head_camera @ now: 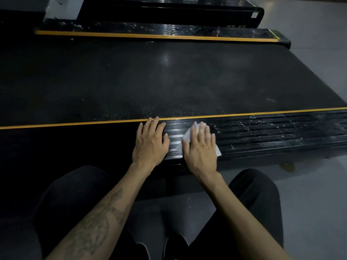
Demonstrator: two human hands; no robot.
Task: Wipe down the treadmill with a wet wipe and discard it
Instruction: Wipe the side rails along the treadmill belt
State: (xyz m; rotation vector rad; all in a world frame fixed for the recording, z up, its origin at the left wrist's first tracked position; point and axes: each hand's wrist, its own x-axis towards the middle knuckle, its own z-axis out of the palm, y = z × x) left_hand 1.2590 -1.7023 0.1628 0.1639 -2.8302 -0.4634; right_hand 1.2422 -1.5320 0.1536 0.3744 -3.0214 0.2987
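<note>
A black treadmill lies across the view, its wide dark belt (150,81) bordered by yellow stripes. The near ribbed side rail (272,132) runs left to right in front of me. My right hand (201,147) presses flat on a white wet wipe (185,136) on that rail; the wipe's corners show at the fingers and by the wrist. My left hand (150,141) rests flat on the rail just to the left, fingers spread, holding nothing. The rail right of the wipe glistens with wet streaks.
The far side rail (169,32) with its yellow stripe lies beyond the belt, and a black frame bar (169,14) sits behind it. Grey floor (309,203) shows at right and below. My knees in dark trousers (253,194) are close under my arms.
</note>
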